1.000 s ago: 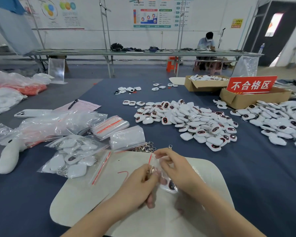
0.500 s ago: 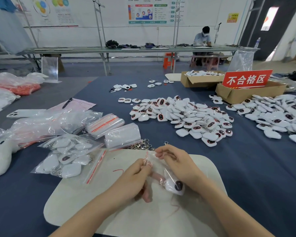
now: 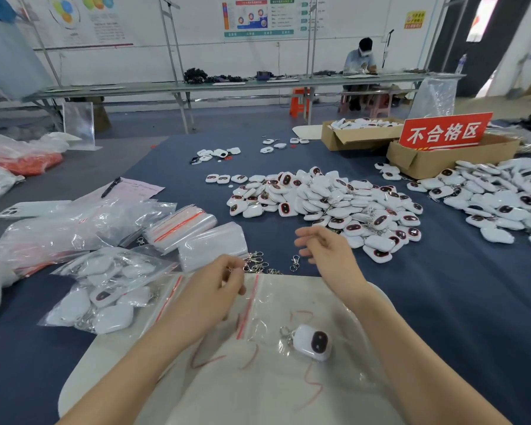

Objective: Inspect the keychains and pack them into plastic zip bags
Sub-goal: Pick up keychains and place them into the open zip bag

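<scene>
A clear zip bag (image 3: 270,305) with a red zip strip lies on the white board (image 3: 154,384) in front of me. Inside it sits one white keychain (image 3: 314,342) with a dark oval face and a metal ring. My left hand (image 3: 212,294) has curled fingers and pinches the bag's zip edge. My right hand (image 3: 327,251) hovers apart from the bag, fingers relaxed and holding nothing, just short of the big pile of loose keychains (image 3: 334,204). A stack of unused zip bags (image 3: 196,234) lies left of the hands.
A larger bag of packed keychains (image 3: 105,289) lies at the left, loose metal clasps (image 3: 256,262) beyond the board. A second keychain pile (image 3: 500,197) is at the right, behind it cardboard boxes (image 3: 423,162) with a red sign (image 3: 445,131). A phone (image 3: 28,208) and pen (image 3: 111,187) lie far left.
The right hand has let go of the bag and moved up toward the pile. The bag with its keychain now lies flat on the board, with only the left hand on it.
</scene>
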`<state>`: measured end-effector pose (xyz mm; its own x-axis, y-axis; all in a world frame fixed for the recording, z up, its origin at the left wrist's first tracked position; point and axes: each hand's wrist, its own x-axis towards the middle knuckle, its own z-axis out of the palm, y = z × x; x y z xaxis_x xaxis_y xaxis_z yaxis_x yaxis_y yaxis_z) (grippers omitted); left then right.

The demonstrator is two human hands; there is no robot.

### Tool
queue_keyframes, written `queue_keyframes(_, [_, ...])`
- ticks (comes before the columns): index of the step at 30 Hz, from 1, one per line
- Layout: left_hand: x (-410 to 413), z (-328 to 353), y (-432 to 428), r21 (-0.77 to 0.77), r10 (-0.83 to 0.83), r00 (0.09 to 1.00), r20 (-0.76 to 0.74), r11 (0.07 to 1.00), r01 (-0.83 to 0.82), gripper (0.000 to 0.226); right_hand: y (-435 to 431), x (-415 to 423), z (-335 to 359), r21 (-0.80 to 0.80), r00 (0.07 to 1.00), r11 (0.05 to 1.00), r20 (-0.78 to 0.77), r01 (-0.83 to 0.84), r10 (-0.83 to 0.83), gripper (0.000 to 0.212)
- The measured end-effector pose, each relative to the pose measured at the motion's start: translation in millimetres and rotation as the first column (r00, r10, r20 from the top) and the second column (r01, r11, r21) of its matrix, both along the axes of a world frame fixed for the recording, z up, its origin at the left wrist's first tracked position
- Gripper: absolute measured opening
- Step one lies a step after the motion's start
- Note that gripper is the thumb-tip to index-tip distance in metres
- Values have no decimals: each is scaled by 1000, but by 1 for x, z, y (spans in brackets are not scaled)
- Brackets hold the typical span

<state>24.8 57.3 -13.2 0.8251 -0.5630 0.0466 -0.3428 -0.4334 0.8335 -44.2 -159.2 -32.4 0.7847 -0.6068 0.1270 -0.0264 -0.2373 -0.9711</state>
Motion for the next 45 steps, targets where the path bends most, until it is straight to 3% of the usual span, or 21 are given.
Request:
queue_keyframes(6, [26, -2, -78, 152, -95, 984, 149, 986, 72, 23, -19, 9, -11, 169, 875, 871, 75, 461, -478, 29])
queue_keyframes(10, [33, -4, -139, 307, -197, 941, 276, 945, 108, 31, -28, 9, -17, 281, 826, 817, 120, 504, -551, 26])
queue_keyframes(14, [32, -13, -181, 519, -414, 818, 400, 838, 170, 47, -33, 10, -21, 271, 817, 811, 121, 519, -564, 24])
queue_keyframes(16, [32, -16, -191, 559, -444, 779, 443, 816, 147, 42, -33, 10, -21, 249, 822, 816, 108, 522, -559, 24])
queue_keyframes(18, [33, -17, -193, 512, -424, 774, 470, 845, 153, 34, -32, 12, -20, 229, 832, 827, 101, 514, -545, 27])
queue_keyframes(20, [34, -16, -186, 352, -329, 850, 411, 917, 184, 27, -27, 12, -19, 207, 848, 844, 97, 495, -521, 30])
queue_keyframes(22, [36, -15, -172, 66, -182, 974, 136, 982, 174, 29, -23, 12, -20, 179, 872, 871, 102, 458, -480, 25])
queue_keyframes(23, [36, -14, -163, -98, -145, 987, -66, 986, 138, 30, -21, 12, -20, 157, 889, 890, 102, 429, -447, 22])
queue_keyframes(25, [32, -16, -143, -358, -170, 907, -385, 933, 23, 28, -19, 12, -21, 135, 934, 937, 114, 322, -338, 18])
queue_keyframes(28, [27, -22, -114, -547, -275, 780, -562, 831, -101, 29, -11, 14, -16, 123, 984, 990, 157, 63, -83, 16])
queue_keyframes(30, [26, -27, -97, -599, -327, 754, -570, 793, -109, 31, -5, 14, -16, 70, 986, 996, 162, -56, 44, 20])
queue_keyframes(33, [26, -32, -83, -574, -313, 822, -476, 818, -21, 28, 0, 13, -17, -22, 980, 989, 130, -147, 148, 29])
queue_keyframes(40, [25, -37, -77, -478, -239, 920, -309, 876, 67, 25, 0, 11, -13, 38, 969, 982, 172, -186, 176, 45])
queue_keyframes(45, [24, -39, -78, -476, -196, 939, -283, 879, 39, 23, -2, 12, -14, 34, 973, 980, 128, -198, 192, 38])
